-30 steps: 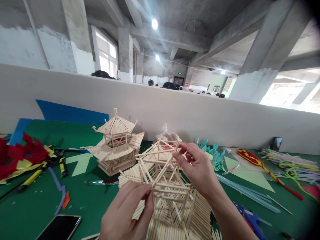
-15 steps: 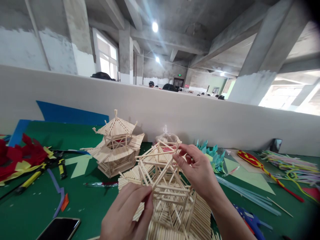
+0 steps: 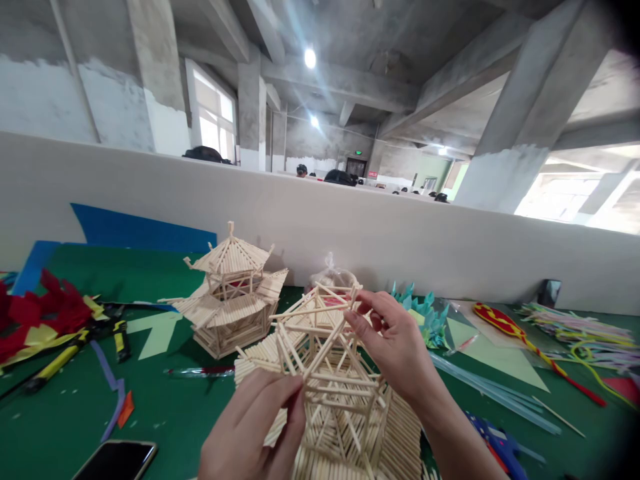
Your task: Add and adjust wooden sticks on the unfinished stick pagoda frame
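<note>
In front of me stands a pavilion model point(image 3: 345, 400) built from thin wooden sticks, its upper part an unroofed frame of crossing sticks. My left hand point(image 3: 260, 417) is closed, thumb and fingers pinching a stick joint at the frame's near left corner. At the far right of the frame, my right hand point(image 3: 393, 337) pinches another stick point(image 3: 330, 343) near its upper end. Behind and to the left sits a second stick pavilion point(image 3: 233, 293) with a slatted two-tier roof. The fingertips hide the exact contact points.
A phone point(image 3: 117, 460), yellow-black pliers point(image 3: 63, 357) and red paper pieces point(image 3: 45, 307) lie left. To the right are a blue glue gun point(image 3: 493, 440), clear glue sticks point(image 3: 490, 383), a teal folded-paper piece point(image 3: 427, 313) and coloured strips point(image 3: 575, 327). A white partition point(image 3: 450, 247) runs behind.
The view has shifted very slightly. Both hands keep their places on the stick frame, with hardly any visible movement.
</note>
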The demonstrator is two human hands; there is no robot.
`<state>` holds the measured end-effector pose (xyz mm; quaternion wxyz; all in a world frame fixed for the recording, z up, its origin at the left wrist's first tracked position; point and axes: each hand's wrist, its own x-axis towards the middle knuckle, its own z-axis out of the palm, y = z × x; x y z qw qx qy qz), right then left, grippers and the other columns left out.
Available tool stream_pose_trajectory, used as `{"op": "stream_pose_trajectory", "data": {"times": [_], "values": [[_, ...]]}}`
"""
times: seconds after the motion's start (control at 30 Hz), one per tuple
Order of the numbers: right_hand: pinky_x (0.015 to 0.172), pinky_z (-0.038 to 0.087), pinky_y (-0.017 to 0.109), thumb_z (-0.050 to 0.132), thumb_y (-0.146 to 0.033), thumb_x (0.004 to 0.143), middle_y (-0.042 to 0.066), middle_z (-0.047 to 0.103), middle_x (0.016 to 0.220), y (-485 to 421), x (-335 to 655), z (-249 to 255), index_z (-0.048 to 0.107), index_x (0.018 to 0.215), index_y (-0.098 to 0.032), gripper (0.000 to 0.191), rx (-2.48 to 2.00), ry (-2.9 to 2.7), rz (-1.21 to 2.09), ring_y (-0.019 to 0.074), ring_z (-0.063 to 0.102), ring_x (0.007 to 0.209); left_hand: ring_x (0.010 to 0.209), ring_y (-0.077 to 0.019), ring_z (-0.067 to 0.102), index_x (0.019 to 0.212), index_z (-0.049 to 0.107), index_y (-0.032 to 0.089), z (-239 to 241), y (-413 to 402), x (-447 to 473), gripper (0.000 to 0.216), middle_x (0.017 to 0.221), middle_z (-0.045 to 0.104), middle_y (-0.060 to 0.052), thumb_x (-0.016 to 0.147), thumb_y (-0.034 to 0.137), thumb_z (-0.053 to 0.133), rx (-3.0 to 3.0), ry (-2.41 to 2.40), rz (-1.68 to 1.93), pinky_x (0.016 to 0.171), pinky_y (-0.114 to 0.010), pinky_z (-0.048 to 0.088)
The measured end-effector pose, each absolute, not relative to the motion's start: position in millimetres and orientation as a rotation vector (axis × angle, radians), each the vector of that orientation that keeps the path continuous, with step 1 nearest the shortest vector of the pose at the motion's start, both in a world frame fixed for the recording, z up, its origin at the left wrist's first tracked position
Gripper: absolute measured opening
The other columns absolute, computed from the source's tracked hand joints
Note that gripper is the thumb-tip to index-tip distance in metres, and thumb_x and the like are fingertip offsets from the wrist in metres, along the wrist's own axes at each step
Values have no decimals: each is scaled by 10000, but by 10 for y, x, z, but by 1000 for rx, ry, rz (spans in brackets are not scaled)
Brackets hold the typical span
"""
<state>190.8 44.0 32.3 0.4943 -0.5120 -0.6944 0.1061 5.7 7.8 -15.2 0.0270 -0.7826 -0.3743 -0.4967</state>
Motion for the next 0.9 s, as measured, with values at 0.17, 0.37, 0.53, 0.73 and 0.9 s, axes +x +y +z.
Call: {"op": "stream_pose_trajectory", "data": {"times": [0.17, 0.37, 0.53, 0.73, 0.9], "values": [[561, 369, 250, 525, -285, 792, -2, 513, 783, 435, 1913, 320, 584, 956, -235, 182, -1251, -1690, 251, 102, 415, 608, 695, -82, 549, 889, 542, 164, -146, 87, 74, 139, 765, 577, 0, 751, 166, 566, -2418, -1168, -1544, 618, -148, 444], [555, 373, 246, 529, -283, 789, -4, 513, 783, 438, 1908, 323, 584, 961, -235, 187, -1246, -1688, 260, 98, 410, 598, 681, -84, 547, 899, 543, 168, -150, 80, 73, 136, 758, 576, -1, 763, 181, 553, -2416, -1158, -1550, 590, -155, 443], [552, 371, 247, 526, -294, 790, -7, 507, 777, 437, 1906, 319, 583, 963, -235, 190, -1259, -1686, 266, 95, 406, 588, 685, -88, 543, 887, 541, 169, -161, 87, 71, 139, 760, 571, -4, 751, 174, 568, -2410, -1160, -1567, 597, -166, 447], [548, 370, 247, 529, -298, 788, -9, 508, 775, 437, 1911, 312, 583, 954, -242, 184, -1256, -1682, 266, 95, 405, 583, 686, -87, 539, 886, 537, 167, -147, 72, 77, 135, 764, 570, -5, 754, 174, 567, -2423, -1170, -1582, 607, -164, 445], [544, 366, 246, 522, -292, 791, -2, 508, 777, 430, 1914, 322, 585, 954, -236, 184, -1252, -1687, 269, 98, 407, 584, 674, -83, 537, 884, 536, 171, -131, 73, 88, 131, 747, 568, 5, 756, 169, 563, -2429, -1182, -1576, 615, -159, 440]]}}
